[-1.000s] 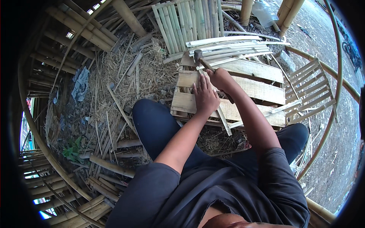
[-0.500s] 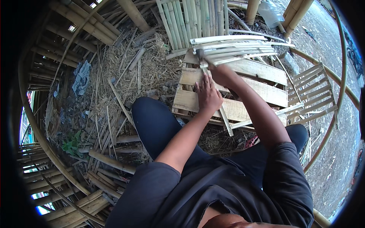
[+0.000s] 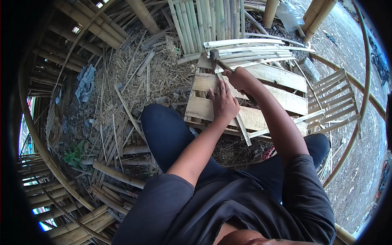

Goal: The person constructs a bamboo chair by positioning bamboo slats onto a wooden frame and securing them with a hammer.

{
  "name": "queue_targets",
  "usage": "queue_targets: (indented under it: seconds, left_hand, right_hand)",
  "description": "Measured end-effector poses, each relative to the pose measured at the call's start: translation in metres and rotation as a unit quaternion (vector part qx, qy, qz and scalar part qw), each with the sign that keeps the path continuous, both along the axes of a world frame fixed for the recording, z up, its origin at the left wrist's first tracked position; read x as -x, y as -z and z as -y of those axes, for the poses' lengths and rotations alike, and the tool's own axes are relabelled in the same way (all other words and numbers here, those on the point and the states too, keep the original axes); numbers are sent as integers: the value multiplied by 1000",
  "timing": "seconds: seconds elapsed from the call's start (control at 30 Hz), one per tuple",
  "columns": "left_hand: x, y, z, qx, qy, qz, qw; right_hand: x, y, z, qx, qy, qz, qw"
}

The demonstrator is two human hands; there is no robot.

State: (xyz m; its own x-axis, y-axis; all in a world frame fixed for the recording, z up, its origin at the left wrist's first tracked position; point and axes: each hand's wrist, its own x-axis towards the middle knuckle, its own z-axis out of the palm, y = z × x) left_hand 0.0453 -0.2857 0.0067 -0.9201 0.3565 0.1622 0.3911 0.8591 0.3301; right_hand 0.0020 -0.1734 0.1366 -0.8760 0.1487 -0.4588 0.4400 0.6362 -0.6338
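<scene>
Now right hand (image 3: 241,78) grips hammer (image 3: 216,57); left hand (image 3: 223,103) flat on rough wooden slats (image 3: 281,77).

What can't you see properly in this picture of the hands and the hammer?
Head view only:
- The hammer: most of its handle is hidden inside the right hand and behind the wrist.
- The bamboo strip: its middle lies under the left hand.
- The wooden pallet: its near edge is covered by both forearms.
- Any nail under the hammer head is too small to tell.
</scene>
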Motion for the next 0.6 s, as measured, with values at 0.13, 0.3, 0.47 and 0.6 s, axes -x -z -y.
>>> queue_targets:
  seconds: [0.13,0.3,0.47,0.6]
  left_hand:
    - [-1,0,0,0,2,1,1000]
    - [0,-2,-2,-5,-3,5,1000]
    - [1,5,2,3,-11,6,1000]
    - [-1,5,-3,1,-6,4,1000]
  right_hand:
    - [1,6,-2,14,22,-6,1000]
    - [23,-32,-26,28,4,-22,999]
    - [46,-77,-10,58,118,-163,978]
    - [29,-8,-21,-93,-4,-61,994]
